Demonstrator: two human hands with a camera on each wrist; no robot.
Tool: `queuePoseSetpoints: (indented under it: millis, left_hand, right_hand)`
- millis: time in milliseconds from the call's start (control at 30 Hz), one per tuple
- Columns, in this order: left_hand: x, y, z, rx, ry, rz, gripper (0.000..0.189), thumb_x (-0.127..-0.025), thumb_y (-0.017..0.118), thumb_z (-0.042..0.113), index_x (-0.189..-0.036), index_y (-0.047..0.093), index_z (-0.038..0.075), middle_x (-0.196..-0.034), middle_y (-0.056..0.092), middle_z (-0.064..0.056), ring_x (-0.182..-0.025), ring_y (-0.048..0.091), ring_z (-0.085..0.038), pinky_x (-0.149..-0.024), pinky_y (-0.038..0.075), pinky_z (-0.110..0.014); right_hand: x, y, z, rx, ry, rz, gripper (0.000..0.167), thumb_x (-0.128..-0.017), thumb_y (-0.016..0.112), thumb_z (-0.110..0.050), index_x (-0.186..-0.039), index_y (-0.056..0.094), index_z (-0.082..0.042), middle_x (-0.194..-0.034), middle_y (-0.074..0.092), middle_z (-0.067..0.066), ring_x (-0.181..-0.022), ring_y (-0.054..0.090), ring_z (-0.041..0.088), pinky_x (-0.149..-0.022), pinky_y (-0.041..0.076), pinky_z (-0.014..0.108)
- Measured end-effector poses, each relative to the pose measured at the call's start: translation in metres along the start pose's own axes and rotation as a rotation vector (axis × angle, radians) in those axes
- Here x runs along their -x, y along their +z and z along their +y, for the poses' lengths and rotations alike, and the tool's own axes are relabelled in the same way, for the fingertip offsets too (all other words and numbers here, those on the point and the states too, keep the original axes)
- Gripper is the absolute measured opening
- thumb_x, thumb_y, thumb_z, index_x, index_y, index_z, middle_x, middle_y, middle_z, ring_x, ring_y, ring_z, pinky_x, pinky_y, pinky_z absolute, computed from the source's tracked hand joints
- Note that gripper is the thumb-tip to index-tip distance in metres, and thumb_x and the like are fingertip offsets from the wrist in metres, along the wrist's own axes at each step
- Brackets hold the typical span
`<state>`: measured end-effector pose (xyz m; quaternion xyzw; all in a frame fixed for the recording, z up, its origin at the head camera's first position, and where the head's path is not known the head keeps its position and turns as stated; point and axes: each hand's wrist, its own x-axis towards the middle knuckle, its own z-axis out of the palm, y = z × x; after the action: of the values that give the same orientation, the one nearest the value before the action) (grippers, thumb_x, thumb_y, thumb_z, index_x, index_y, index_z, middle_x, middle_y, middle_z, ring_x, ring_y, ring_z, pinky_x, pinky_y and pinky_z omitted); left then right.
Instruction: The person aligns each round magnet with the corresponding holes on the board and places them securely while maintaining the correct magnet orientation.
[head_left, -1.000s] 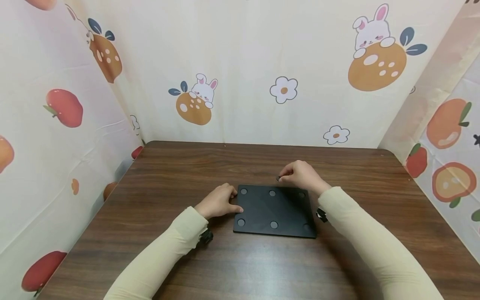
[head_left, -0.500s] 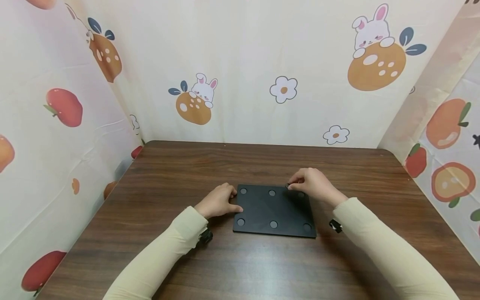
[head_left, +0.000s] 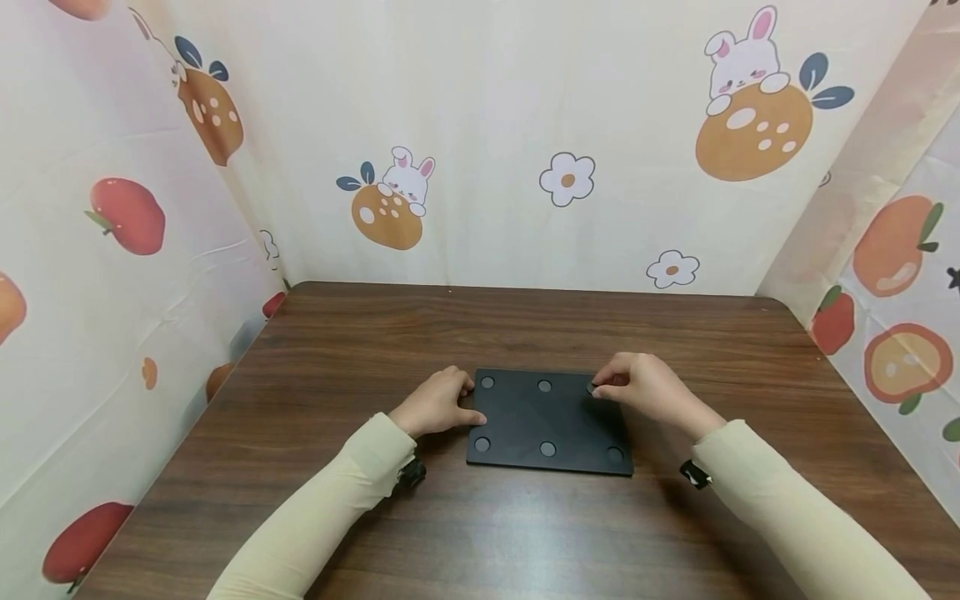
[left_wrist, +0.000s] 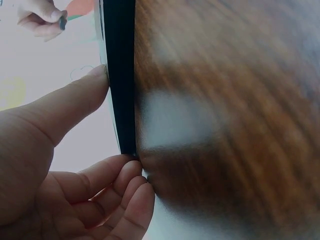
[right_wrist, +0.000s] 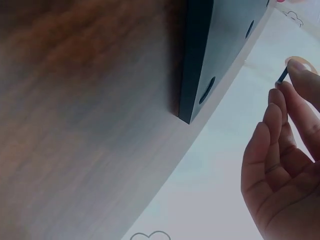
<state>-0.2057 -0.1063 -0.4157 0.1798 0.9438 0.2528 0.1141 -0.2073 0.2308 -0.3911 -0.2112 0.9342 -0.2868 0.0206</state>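
A flat black rectangular board (head_left: 551, 421) lies on the wooden table, with several round recesses along its long sides. At its left edge, my left hand (head_left: 438, 404) holds it steady, the thumb over the rim and curled fingertips against the side. In the left wrist view that thumb (left_wrist: 75, 102) meets the board's edge (left_wrist: 120, 75). My right hand (head_left: 647, 387) pinches a small thin dark disc (right_wrist: 283, 75) between thumb and forefinger. It hovers over the board's far right corner, covering the recess there. The other right fingers are loosely bent.
The brown wood-grain table (head_left: 390, 325) extends around the board on all sides. Pale curtains (head_left: 487, 100) printed with fruit, rabbits and flowers hang behind it and at both sides. A small black device (head_left: 696, 475) is strapped under the right wrist.
My right hand has moved right and toward me with the disc, from beyond the board's far edge to over its far right corner. My left hand and the board have stayed put.
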Motion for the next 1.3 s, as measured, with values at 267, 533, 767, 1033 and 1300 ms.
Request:
queuePoseSetpoints:
  millis: [267,533,767,1033,1300]
  left_hand:
    - [0.0,0.0,0.0,-0.005,0.001,0.001,0.057,-0.079,0.082,0.035,-0.119,0.063,0.0,-0.115,0.06,-0.011,-0.102,0.056,-0.023,-0.092,0.049,-0.039]
    - [0.0,0.0,0.001,-0.006,-0.001,-0.001,0.057,-0.079,0.082,0.036,-0.119,0.063,0.001,-0.115,0.06,-0.011,-0.102,0.056,-0.023,-0.091,0.049,-0.038]
    - [-0.001,0.0,0.0,-0.007,-0.001,-0.002,0.057,-0.079,0.082,0.037,-0.12,0.063,0.001,-0.114,0.06,-0.01,-0.101,0.057,-0.022,-0.091,0.05,-0.038]
    - [0.0,-0.001,0.001,-0.004,-0.004,-0.001,0.057,-0.079,0.082,0.036,-0.12,0.063,0.0,-0.115,0.06,-0.011,-0.102,0.056,-0.023,-0.092,0.049,-0.039]
    - [-0.001,0.0,0.001,-0.012,-0.004,-0.005,0.058,-0.08,0.081,0.036,-0.121,0.063,0.0,-0.115,0.06,-0.011,-0.103,0.057,-0.023,-0.093,0.049,-0.039]
  right_hand:
    - [0.02,0.002,0.0,0.002,0.045,-0.026,0.01,-0.084,0.078,-0.024,-0.094,0.077,-0.022,-0.09,0.068,-0.01,-0.075,0.058,0.006,-0.065,0.048,0.023]
    - [0.037,0.008,0.003,0.033,0.024,-0.037,0.007,-0.083,0.079,-0.023,-0.089,0.077,-0.025,-0.083,0.064,-0.014,-0.071,0.054,0.001,-0.063,0.046,0.021]
    - [0.047,0.009,0.001,0.025,0.04,-0.061,0.007,-0.082,0.079,-0.024,-0.087,0.077,-0.028,-0.085,0.063,-0.015,-0.072,0.054,0.0,-0.063,0.045,0.021]
    - [0.052,0.01,0.0,0.082,0.025,-0.104,0.008,-0.081,0.08,-0.023,-0.087,0.076,-0.029,-0.085,0.062,-0.016,-0.075,0.056,-0.001,-0.065,0.047,0.022]
    - [0.057,0.011,-0.002,0.111,0.026,-0.153,0.009,-0.08,0.08,-0.024,-0.086,0.075,-0.03,-0.085,0.061,-0.016,-0.073,0.055,-0.002,-0.063,0.046,0.022]
